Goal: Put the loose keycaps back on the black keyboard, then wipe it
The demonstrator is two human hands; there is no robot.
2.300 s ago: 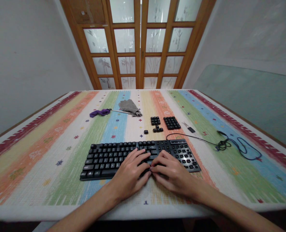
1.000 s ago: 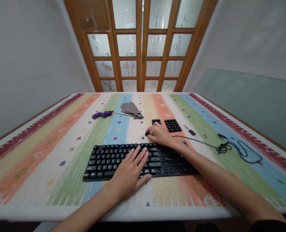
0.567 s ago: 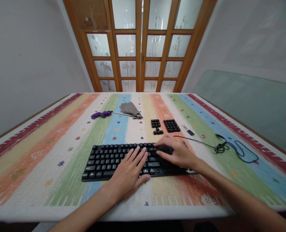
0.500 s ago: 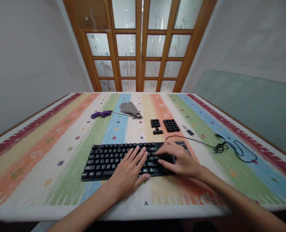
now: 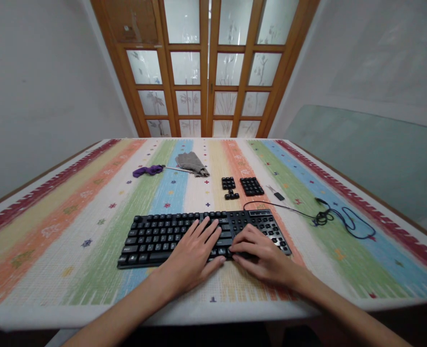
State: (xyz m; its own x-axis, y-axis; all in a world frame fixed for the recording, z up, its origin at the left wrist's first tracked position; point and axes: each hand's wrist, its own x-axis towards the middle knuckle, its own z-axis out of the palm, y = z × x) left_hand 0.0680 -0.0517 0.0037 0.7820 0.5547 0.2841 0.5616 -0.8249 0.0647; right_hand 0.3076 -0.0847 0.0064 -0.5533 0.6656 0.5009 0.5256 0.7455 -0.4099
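Keyboard (image 5: 184,236) lies at tabletop (image 5: 72,226) centre, mostly keyed. Left hand (image 5: 191,255) rests flat, fingers released. Right hand (image 5: 262,255) fingers pinch something at a key slot (cannot tell what). Loose keycaps (image 5: 251,186) remain at 12 o'clock.

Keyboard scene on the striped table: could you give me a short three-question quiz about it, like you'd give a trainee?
1. True or false: both hands rest on the keyboard.
2. Which lies farthest from the person: A) the loose key groups, B) the grey cloth, C) the coiled cable?
3. Fill in: the left hand lies flat with its fingers ____.

Key
1. True; the right hand lies over the keys beside the number pad.
2. B.
3. Spread out over the keys.
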